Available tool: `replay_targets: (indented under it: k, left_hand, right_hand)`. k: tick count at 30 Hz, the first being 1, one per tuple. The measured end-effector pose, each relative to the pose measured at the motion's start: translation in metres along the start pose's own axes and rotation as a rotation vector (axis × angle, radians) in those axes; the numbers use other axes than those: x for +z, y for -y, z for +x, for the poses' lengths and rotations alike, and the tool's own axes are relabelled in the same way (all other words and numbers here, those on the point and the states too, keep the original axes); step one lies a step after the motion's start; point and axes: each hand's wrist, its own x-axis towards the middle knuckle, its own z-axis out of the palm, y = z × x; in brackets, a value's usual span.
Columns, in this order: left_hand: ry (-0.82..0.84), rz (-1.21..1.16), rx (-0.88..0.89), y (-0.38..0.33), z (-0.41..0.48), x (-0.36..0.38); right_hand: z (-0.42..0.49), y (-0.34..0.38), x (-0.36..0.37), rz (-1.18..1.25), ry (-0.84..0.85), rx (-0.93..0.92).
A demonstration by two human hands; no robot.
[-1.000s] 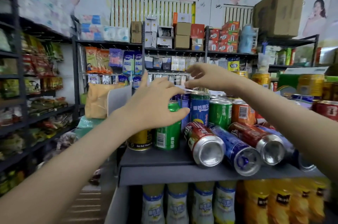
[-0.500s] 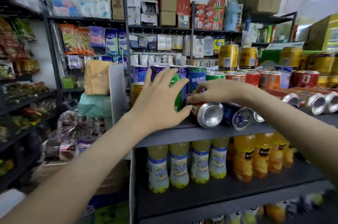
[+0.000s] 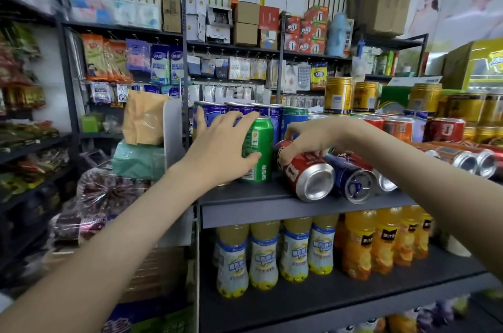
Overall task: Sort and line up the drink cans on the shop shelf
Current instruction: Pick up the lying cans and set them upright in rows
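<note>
Near the left front corner of the dark grey metal shelf, the left hand grips an upright green aluminium can. Its thumb lies across the can's front and its fingers spread over the top and far side, with the forearm reaching up from the lower left. The green can's label shows a barcode and white Chinese characters beginning 回收. Along the back edge stand tall blue aluminium cans; their white print is too blurred to read.

Just right of the green can, a red aluminium can lies on its side, its silver base toward the front edge and a large white character on its wall. The right hand reaches in from the right, wrist bent down, fingers and thumb curled round the red can's far end.

A dark blue aluminium can lies against the red can's right side, also base-forward. Farther right, gold metal cans stand at the back.

On the lower shelf stand pale yellow drink bottles with blue-and-white labels, then orange juice bottles.
</note>
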Motion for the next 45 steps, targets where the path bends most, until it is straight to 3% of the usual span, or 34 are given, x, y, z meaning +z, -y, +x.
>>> replay_targets:
  k: [10, 15, 26, 30, 34, 41, 45]
  left_hand:
    - [-0.047, -0.110, -0.011, -0.003, 0.005, 0.003]
    - [-0.050, -0.086, -0.055, -0.009, 0.006, 0.002]
    - [-0.094, 0.121, -0.148, -0.059, 0.004, -0.006]
    - [-0.166, 0.199, 0.089, -0.103, -0.010, -0.005]
    - [-0.071, 0.327, 0.264, -0.136, -0.021, 0.017]
    - [-0.175, 0.132, 0.351, -0.154, -0.012, 0.035]
    - [-0.302, 0.017, 0.236, -0.155, 0.002, 0.020]
  right_hand:
    - [-0.017, -0.032, -0.005, 0.470, -0.116, -0.090]
    - [-0.016, -0.035, 0.003, 0.568, -0.278, -0.206]
    - [-0.016, -0.067, 0.004, 0.313, -0.380, -0.439]
    - [-0.030, -0.101, -0.009, 0.169, -0.449, -0.481]
    - [-0.038, -0.132, -0.011, 0.139, -0.392, -0.535]
    - [-0.039, -0.151, -0.007, 0.063, -0.332, -0.601]
    - [-0.038, -0.155, -0.010, 0.105, -0.321, -0.609]
